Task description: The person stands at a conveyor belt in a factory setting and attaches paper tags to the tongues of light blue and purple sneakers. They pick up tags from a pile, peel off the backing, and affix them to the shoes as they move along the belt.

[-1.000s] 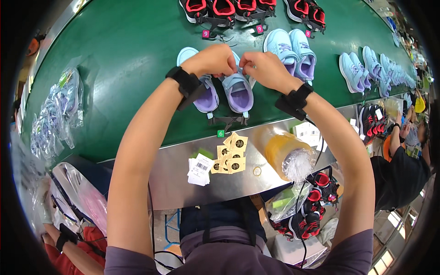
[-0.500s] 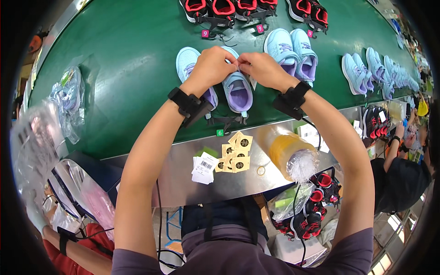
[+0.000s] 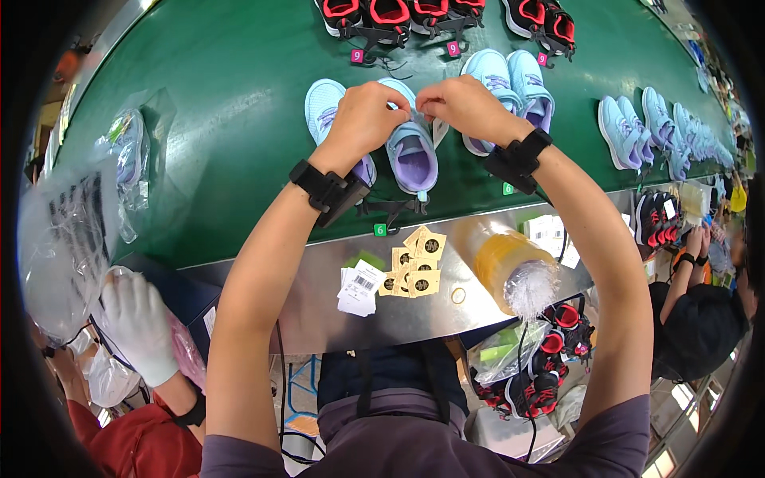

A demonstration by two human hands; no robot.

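A pair of light blue shoes with lilac lining [image 3: 412, 159] sits on the green belt before me. Over the right shoe of the pair, my left hand [image 3: 368, 118] is closed in a pinch at the strap and laces. A short way to its right, my right hand [image 3: 466, 105] is also pinched, fingertips pointing left. Anything held between either set of fingertips is too small to make out. A small pale tag [image 3: 440, 131] shows just below my right hand, beside the shoe. A black plastic hanger [image 3: 392, 209] joins the heels.
Paper tags [image 3: 416, 263], white barcode labels [image 3: 358, 287] and a yellowish roll of clear plastic fasteners [image 3: 510, 267] lie on the metal ledge [image 3: 319, 319]. More blue shoes [image 3: 510, 84] stand right, black-red shoes [image 3: 390, 16] beyond. At left, a co-worker's gloved hand [image 3: 139, 323] is near a plastic bag [image 3: 68, 247].
My right hand has drawn slightly right, widening the gap from my left hand, which stays at the shoe. At left, the co-worker's gloved hand and the bag have shifted.
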